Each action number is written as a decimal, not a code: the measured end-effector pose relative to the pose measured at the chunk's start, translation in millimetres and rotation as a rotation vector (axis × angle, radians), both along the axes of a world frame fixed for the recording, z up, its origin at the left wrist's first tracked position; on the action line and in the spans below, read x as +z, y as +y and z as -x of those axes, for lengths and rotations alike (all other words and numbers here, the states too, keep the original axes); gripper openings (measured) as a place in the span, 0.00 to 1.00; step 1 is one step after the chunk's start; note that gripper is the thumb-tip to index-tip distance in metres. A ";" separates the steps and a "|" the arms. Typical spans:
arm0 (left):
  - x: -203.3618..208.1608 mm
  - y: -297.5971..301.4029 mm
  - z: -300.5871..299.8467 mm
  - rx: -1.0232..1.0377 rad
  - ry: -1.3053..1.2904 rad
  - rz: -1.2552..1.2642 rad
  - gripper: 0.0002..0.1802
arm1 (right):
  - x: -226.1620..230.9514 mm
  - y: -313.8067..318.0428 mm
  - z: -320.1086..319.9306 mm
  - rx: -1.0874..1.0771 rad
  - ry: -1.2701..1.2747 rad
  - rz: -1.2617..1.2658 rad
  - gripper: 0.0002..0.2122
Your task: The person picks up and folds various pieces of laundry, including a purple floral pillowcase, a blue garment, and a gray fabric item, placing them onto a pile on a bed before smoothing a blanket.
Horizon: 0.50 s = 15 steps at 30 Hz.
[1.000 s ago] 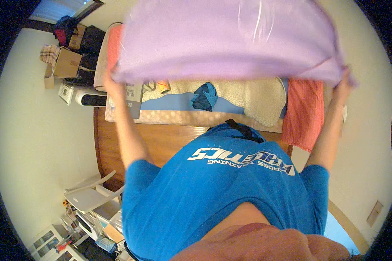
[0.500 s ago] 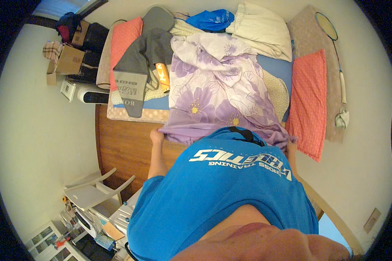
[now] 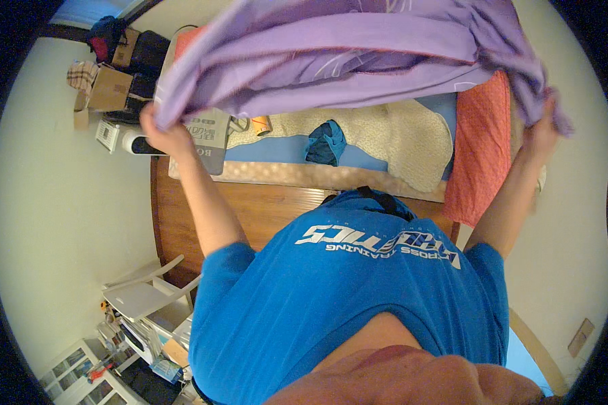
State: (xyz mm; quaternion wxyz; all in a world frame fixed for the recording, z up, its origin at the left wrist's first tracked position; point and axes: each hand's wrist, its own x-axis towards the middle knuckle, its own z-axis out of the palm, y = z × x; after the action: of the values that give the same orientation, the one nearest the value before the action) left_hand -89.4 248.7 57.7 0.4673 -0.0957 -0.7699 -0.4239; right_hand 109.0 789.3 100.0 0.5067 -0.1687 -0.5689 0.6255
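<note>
The purple cloth (image 3: 358, 71) has been swung from mid-frame to the frame's top, pinched near both ends by the fingers of left hand (image 3: 170, 138) and right hand (image 3: 540, 133), leaving the bed (image 3: 277, 172) (blue bundle (image 3: 325, 143) included) partly uncovered.

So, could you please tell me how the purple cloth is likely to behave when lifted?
The purple cloth is probably floppy, since it droops in folds between the left hand and right hand. It seems light for its size, held up by two ends.
</note>
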 end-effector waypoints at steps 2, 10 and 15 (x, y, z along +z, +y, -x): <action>-87.1 -25.8 -37.4 0.078 -0.298 0.359 0.06 | -122.8 20.3 -40.2 -0.055 -0.420 -0.180 0.13; -263.5 -117.3 -198.3 0.101 -1.223 -0.627 0.08 | -340.4 -29.5 -221.8 0.024 -1.001 0.154 0.12; -253.2 -128.3 -162.1 0.082 -1.203 -0.238 0.09 | -289.9 -43.3 -141.3 0.116 -1.028 -0.080 0.09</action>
State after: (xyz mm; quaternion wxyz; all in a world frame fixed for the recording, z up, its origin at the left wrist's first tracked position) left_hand 72.8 120.4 -195.5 -0.0254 0.2429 -0.8492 -0.4682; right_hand 250.3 746.0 -189.9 0.1321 -0.4028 -0.7762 0.4667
